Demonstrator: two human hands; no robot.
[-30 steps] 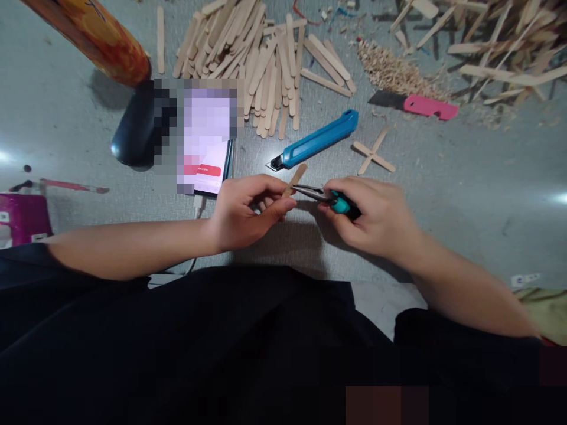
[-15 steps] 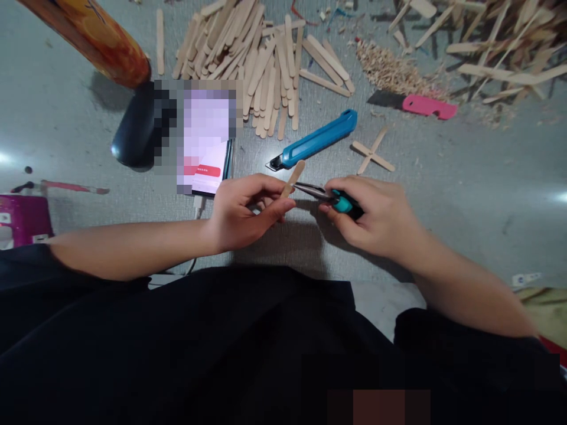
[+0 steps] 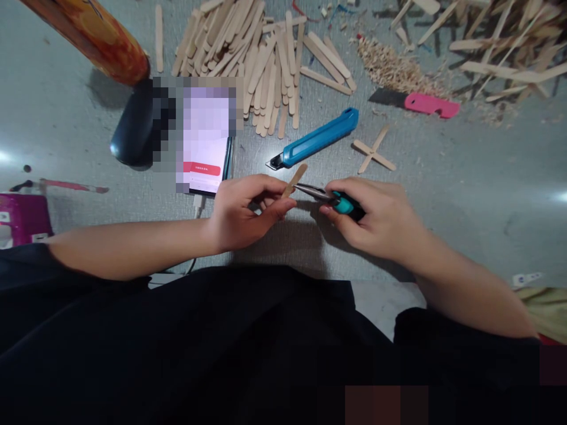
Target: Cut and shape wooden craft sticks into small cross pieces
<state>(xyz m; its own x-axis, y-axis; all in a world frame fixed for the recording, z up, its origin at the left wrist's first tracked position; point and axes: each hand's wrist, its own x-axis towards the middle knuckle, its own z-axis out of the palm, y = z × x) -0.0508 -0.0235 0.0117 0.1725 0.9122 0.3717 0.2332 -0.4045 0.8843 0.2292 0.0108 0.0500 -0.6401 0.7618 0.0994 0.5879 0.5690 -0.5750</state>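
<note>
Between thumb and fingers, my left hand (image 3: 252, 212) pinches a wooden craft stick (image 3: 297, 177), whose rounded end slants up and to the right. My right hand (image 3: 381, 221) is closed around the teal and black handles of long-nose pliers (image 3: 316, 192). The pliers' tips meet the stick's edge close to my left fingertips; whether the jaws grip it I cannot tell. Just beyond lies a blue box cutter (image 3: 319, 139) with its blade end toward the stick. Two sticks joined in a cross (image 3: 373, 151) rest past my right hand.
A heap of craft sticks (image 3: 230, 41) spreads at the back. Wood shavings (image 3: 394, 68) lie behind a pink-handled knife (image 3: 432, 105), with more cut sticks (image 3: 509, 68) at far right. On the left are a lit phone (image 3: 206, 141) on a cable, a black mouse (image 3: 133, 136) and an orange cylinder (image 3: 110, 47).
Hardly anything differs: the visible end of the craft stick has shifted slightly down and right. Both hands keep the same holds, and the view has moved a touch.
</note>
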